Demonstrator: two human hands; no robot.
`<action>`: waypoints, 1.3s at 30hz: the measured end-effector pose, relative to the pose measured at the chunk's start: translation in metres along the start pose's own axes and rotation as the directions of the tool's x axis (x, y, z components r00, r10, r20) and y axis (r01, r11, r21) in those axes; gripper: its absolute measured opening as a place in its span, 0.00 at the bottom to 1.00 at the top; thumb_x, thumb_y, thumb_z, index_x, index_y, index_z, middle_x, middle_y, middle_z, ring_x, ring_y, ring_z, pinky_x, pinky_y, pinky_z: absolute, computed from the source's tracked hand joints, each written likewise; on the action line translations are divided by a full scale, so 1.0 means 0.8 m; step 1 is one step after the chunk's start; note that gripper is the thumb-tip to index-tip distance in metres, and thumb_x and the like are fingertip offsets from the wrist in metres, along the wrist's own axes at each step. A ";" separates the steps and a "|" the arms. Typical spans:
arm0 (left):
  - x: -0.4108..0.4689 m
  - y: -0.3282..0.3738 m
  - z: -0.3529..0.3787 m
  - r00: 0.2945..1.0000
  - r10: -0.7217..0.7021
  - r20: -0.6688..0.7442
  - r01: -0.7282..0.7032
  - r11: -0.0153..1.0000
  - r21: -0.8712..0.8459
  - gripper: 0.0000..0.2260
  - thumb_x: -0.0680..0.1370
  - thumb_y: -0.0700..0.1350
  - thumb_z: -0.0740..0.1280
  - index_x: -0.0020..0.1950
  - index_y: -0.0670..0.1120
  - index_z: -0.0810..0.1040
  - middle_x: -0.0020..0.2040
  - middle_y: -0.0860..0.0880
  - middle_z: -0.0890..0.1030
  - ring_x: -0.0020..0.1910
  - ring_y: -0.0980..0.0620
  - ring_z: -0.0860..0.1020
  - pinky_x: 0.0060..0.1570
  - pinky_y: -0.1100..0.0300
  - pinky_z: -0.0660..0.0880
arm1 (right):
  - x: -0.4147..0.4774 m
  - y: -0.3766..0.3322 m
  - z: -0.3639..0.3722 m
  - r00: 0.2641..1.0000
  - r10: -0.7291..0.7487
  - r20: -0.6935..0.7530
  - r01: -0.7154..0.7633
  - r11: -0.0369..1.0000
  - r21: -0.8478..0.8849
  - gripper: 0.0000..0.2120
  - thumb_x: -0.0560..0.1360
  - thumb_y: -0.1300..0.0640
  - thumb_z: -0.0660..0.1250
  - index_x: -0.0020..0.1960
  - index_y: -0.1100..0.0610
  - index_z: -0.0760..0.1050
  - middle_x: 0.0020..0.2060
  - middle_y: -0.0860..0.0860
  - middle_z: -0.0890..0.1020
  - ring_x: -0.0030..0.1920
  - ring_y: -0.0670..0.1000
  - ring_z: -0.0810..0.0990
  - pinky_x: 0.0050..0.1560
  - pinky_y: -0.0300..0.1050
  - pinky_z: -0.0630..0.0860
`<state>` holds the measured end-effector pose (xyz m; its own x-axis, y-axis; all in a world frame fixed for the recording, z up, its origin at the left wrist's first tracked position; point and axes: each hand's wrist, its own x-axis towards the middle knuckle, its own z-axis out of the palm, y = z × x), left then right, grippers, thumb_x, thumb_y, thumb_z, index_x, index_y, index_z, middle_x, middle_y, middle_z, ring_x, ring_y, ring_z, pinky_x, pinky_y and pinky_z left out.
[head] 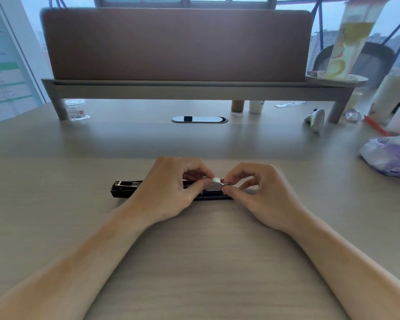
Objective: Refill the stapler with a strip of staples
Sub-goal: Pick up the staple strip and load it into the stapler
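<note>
We see a black stapler [125,189] lying lengthwise on the pale wood tabletop [194,262], its lid swung open flat to the left. Our left hand [171,192] covers its middle, thumb and forefinger pinched on a small white piece [216,179] over the metal staple channel [214,187]. Our right hand [261,192] pinches the channel's right end. Whether staples sit inside, we cannot tell. A purple tissue pack [388,155] is cut off at the right edge.

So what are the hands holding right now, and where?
Both hands, left and right, pinch the opened black stapler's metal staple channel mid-length; a small white piece sits between their fingertips.
</note>
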<state>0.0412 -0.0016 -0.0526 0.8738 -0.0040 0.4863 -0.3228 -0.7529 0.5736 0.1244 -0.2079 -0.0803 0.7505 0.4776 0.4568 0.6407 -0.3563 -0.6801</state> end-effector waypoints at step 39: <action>0.000 -0.006 -0.003 0.988 0.145 0.045 -0.150 0.979 0.140 0.06 0.78 0.43 0.73 0.50 0.52 0.88 0.42 0.57 0.88 0.38 0.54 0.85 0.43 0.55 0.78 | 0.000 -0.006 -0.003 1.000 0.025 -0.006 -0.024 0.999 0.023 0.05 0.72 0.58 0.80 0.41 0.49 0.86 0.38 0.45 0.88 0.41 0.44 0.87 0.46 0.42 0.84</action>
<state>0.0418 0.0039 -0.0535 0.8330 -0.1430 0.5345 -0.3964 -0.8282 0.3962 0.1218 -0.2078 -0.0757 0.7669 0.4640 0.4433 0.6183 -0.3494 -0.7040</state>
